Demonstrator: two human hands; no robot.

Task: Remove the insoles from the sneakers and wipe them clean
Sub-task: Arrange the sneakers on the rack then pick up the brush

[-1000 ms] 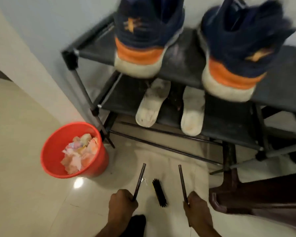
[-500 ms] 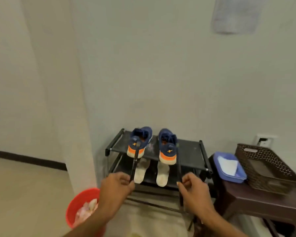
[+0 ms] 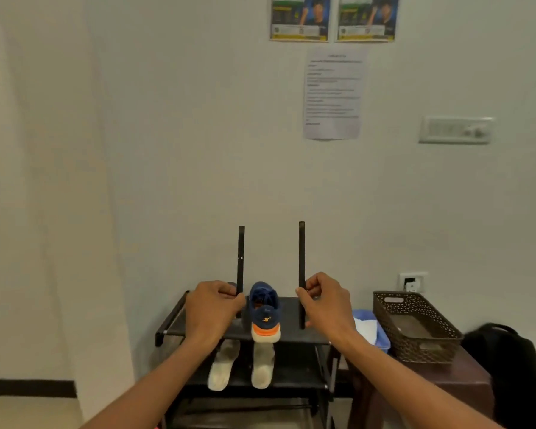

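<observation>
A navy sneaker (image 3: 264, 311) with an orange and white heel stands on the top shelf of a black shoe rack (image 3: 294, 334); the second sneaker is mostly hidden behind my left hand (image 3: 212, 311). Two dirty white insoles (image 3: 223, 365) (image 3: 262, 365) lie side by side on the lower shelf, their ends sticking out over its front edge. My left hand is closed on a thin upright black rod (image 3: 240, 258). My right hand (image 3: 325, 305) is closed on another upright black rod (image 3: 301, 258). Both hands hover in front of the rack's top shelf.
A dark brown stool (image 3: 464, 374) to the right of the rack carries a brown perforated basket (image 3: 415, 325) and a blue tray with a white cloth (image 3: 367, 328). A black backpack (image 3: 514, 370) leans at the far right. Papers (image 3: 333, 91) hang on the wall.
The view has tilted up from the floor to the wall and pulled back. Both hands rose with the rods, which now stand vertical. The red bucket and black brush have left the view.
</observation>
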